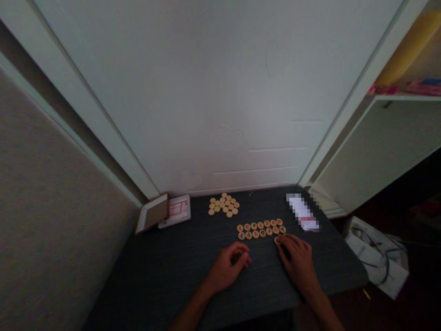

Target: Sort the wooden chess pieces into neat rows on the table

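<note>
Two rows of round wooden Chinese chess pieces lie face up on the dark table, marked in red and black. Just below the right end of the lower row, my right hand has its fingertips on one more chess piece, whose right part they cover. My left hand rests below the left end of the rows, fingers loosely curled with a gap to the thumb; I see nothing in it. Farther back sits a loose cluster of plain-topped pieces, their markings not showing.
A brown-edged open box or frame leans at the table's back left, beside a white box with red print. A pixelated white item lies at the right. Beyond the right edge stands a white box with cables. A white panel closes off the back.
</note>
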The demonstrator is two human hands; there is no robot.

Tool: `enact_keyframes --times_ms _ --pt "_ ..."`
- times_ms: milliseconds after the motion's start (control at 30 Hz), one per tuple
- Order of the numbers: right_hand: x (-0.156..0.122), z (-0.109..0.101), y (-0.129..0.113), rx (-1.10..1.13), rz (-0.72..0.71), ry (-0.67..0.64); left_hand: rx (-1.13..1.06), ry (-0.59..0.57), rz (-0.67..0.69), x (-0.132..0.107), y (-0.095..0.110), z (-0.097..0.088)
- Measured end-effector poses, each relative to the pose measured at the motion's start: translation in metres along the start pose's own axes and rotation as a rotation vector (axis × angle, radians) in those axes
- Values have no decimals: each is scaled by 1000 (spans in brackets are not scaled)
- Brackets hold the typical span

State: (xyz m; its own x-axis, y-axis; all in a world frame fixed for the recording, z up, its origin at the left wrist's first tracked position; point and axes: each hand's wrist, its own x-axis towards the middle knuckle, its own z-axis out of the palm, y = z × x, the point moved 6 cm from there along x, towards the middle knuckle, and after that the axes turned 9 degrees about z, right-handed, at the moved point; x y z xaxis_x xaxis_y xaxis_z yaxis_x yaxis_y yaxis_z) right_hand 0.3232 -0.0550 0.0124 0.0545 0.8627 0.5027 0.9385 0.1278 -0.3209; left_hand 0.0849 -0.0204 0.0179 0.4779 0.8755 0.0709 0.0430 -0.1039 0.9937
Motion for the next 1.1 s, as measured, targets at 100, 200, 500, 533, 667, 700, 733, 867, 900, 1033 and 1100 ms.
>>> enact_keyframes --times_ms 100,200,500,533,667,700,733,867,900,1033,1100 --pt "0 0 0 -7 1 8 6 -1 4 0 1 1" --pt "1 -1 -1 -7 0 11 19 -7 5 1 3 1" --pt "-2 0 4 11 23 54 45 -4 0 0 6 1" --pt "-3 0 4 18 23 54 44 -3 0 0 6 1" --pt "-4 1 4 36 11 43 48 -4 9 0 5 1" --pt "-4 0 4 36 9 41 48 -5 13 0 5 1" --pt "-4 0 4 35 8 37 47 -8 16 0 5 1" --pt "-4 1 4 27 10 27 53 -19 25 0 6 2" --pt "-4 2 4 26 9 27 59 -18 24 1 6 2" --pt "-5 3 5 21 9 27 70 -16 12 0 5 2" --pt "-5 4 5 20 13 24 67 -13 8 0 4 2"
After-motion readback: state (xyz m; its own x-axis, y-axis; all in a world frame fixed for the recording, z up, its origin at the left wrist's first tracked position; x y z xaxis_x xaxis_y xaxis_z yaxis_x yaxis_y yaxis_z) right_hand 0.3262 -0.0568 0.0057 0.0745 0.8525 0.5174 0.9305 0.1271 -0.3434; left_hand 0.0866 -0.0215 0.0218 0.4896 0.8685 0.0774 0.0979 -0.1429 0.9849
